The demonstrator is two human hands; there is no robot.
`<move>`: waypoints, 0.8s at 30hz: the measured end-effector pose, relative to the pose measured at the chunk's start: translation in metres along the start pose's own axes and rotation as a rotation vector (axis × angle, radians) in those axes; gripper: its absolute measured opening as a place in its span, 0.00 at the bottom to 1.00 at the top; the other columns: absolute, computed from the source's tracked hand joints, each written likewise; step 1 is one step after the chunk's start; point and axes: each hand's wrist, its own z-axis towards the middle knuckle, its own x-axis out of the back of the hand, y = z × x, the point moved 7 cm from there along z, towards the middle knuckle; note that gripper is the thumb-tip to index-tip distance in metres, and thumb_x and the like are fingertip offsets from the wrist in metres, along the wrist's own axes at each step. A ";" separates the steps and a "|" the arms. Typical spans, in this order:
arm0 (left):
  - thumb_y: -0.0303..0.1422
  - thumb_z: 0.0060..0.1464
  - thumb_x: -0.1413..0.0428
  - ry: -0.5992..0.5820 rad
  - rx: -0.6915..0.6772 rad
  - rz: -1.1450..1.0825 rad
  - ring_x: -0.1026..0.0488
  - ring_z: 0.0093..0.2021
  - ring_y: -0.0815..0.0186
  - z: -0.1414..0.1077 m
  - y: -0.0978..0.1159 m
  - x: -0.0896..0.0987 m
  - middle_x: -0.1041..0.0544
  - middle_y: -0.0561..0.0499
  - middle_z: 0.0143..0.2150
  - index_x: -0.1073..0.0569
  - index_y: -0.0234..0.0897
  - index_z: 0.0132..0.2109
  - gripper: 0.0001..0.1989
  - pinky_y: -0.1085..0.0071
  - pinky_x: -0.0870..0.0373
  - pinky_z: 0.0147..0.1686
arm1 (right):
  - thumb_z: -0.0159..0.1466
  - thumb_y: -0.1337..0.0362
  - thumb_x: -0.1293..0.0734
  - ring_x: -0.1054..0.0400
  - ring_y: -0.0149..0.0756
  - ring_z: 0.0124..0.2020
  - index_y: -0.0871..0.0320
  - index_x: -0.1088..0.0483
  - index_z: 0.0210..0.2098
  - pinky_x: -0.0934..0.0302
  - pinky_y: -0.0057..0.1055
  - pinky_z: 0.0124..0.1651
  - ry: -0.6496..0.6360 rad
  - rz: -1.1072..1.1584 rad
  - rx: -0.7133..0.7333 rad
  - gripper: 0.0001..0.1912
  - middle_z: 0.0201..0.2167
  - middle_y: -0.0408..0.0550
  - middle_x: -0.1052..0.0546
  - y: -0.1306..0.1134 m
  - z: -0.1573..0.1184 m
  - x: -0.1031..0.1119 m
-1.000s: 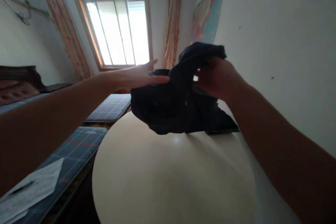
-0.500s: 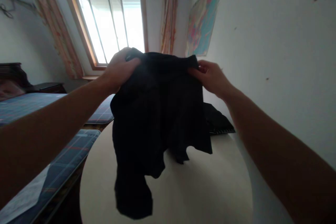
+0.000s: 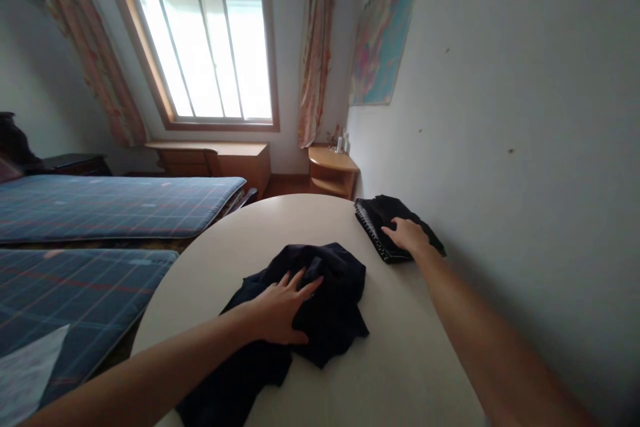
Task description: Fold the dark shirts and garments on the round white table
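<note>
A dark navy garment (image 3: 335, 313) lies crumpled on the round cream table (image 3: 400, 360), one part stretching toward the near left edge. My left hand (image 3: 285, 303) rests on top of it with the fingers spread. Farther back on the right, a folded black cloth (image 3: 383, 210) with a white-stitched edge sits near the wall. My right hand (image 3: 407, 237) is over this cloth, its thumb and fingers apart; whether it presses on the cloth is hard to tell.
Two plaid mattresses (image 3: 120, 203) are left of the table. Behind stand a wooden desk (image 3: 240, 157) under the window and a small corner shelf (image 3: 333, 160) with bottles. A wall (image 3: 525, 213) runs close along the right.
The dark garment, held up between both hands before, now lies on the table. My left hand has come down onto it, open. My right hand has let go and moved down to the folded cloth.
</note>
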 end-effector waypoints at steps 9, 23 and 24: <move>0.35 0.52 0.47 0.072 0.000 -0.019 0.23 0.50 0.47 0.023 0.008 0.048 0.20 0.49 0.49 0.29 0.50 0.59 0.26 0.53 0.29 0.52 | 0.72 0.61 0.47 0.27 0.52 0.49 0.61 0.34 0.57 0.38 0.40 0.48 0.211 0.124 0.039 0.20 0.49 0.65 0.23 0.006 0.001 0.078; 0.54 0.53 0.41 0.140 0.053 0.050 0.43 0.69 0.39 0.037 0.044 0.072 0.49 0.38 0.74 0.42 0.47 0.70 0.42 0.44 0.43 0.64 | 0.69 0.71 0.40 0.33 0.33 0.46 0.56 0.33 0.44 0.43 0.30 0.54 1.037 0.783 0.527 0.08 0.46 0.52 0.24 -0.047 -0.090 0.331; 0.55 0.52 0.40 0.186 0.013 0.019 0.48 0.71 0.39 0.038 0.055 0.073 0.54 0.38 0.75 0.50 0.47 0.73 0.48 0.43 0.44 0.64 | 0.70 0.71 0.40 0.33 0.31 0.46 0.56 0.32 0.45 0.43 0.29 0.54 0.998 0.805 0.588 0.08 0.45 0.50 0.24 -0.058 -0.096 0.336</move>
